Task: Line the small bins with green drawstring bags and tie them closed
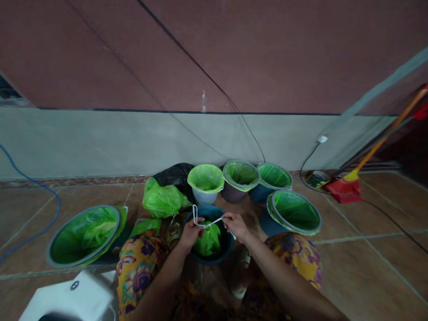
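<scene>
Both hands work a white drawstring above a green plastic bag, which hangs or rests inside a dark blue bucket between my feet. My left hand pinches the string on the left, where a loop stands up above the fingers. On the right, my right hand is closed on the other end, and the string runs taut between the two hands. A filled green bag sits just left of the bucket, with a black bag behind it.
Green-lined bins stand around: a white one, a brown one, blue ones on the right, and a large one at left. A red dustpan, a broom, a blue hose and a black cable lie about.
</scene>
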{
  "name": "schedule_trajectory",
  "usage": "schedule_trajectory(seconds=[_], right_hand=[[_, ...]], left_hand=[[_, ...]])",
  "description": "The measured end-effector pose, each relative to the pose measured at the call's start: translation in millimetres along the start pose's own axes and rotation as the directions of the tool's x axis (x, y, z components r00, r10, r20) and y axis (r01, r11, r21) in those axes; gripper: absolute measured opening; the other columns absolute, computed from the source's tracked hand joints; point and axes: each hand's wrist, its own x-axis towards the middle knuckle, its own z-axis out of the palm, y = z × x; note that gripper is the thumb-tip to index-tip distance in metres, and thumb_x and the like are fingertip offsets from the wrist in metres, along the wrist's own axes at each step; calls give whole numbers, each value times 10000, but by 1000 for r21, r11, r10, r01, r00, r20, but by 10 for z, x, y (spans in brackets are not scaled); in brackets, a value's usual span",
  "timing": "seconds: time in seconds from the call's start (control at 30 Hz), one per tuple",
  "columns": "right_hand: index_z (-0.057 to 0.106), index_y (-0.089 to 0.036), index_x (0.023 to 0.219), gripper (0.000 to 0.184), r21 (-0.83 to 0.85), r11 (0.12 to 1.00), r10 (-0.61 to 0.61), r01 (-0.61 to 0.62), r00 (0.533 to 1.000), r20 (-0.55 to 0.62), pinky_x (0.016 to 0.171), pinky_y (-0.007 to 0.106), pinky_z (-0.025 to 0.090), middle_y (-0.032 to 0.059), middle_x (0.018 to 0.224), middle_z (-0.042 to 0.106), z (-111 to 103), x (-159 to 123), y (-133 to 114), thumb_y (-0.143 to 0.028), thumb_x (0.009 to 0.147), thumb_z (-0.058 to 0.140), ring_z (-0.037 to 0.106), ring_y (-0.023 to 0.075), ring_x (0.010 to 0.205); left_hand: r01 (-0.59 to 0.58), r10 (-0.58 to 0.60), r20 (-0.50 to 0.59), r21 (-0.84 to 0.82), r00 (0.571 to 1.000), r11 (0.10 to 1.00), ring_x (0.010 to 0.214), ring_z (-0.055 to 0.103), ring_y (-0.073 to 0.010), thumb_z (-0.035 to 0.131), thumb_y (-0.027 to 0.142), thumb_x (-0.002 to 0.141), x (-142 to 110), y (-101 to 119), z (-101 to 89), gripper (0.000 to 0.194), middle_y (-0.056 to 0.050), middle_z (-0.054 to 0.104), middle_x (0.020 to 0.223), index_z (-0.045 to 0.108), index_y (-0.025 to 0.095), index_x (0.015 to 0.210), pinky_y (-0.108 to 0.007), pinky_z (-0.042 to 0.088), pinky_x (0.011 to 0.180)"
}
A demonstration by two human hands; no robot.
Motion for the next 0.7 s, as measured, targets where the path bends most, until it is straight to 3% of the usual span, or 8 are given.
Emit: schedule_trajectory(seconds=[0.07,0.13,0.23,0.37,0.57,0.7], right_hand=[[642,-189,761,89,-52,998,-26,27,999,23,426,199,322,-67,462,538,27,-12,-22,-257,743,588,437,72,402],[648,-188,774,100,-69,996,-46,48,998,41,437,202,332,-63,473,547,61,-23,-33,-256,755,577,452,79,418],[649,-190,773,104,-84,992,-86,92,994,66,454,207,335,-61,487,550,92,-34,-31,-261,763,575,458,84,439],[654,-184,804,126,-99,989,-103,109,993,65,473,218,335,-57,505,564,60,-52,0,-269,770,567,465,88,447],[656,-183,801,138,-126,988,-82,89,995,64,484,224,319,-51,523,582,-49,-106,116,-269,774,551,461,94,459],[667,-198,783,133,-251,959,-107,130,989,105,533,238,366,-35,568,620,-92,-215,89,-240,779,541,514,114,517]], left_hand=[[65,-62,42,-85,997,994,509,540,-100,698,280,688,-20,8,10,312,35,609,569,725,148,969,-233,433,549],[101,-92,96,-98,991,990,565,577,-110,731,286,653,-51,28,8,301,10,652,623,747,146,918,-241,453,581],[73,-59,165,-79,984,994,607,609,-126,768,281,611,-77,47,-7,234,-6,679,652,749,140,797,-260,483,627],[-22,35,219,-61,975,998,668,658,-161,842,326,552,-35,30,-30,333,-33,733,726,756,139,815,-289,515,688],[-96,92,36,135,995,986,591,612,-157,716,449,694,42,66,-45,284,-10,676,597,735,169,735,-273,470,611],[-162,178,-78,175,981,971,543,565,-117,666,463,735,21,154,-27,299,8,664,660,741,177,778,-249,438,582]])
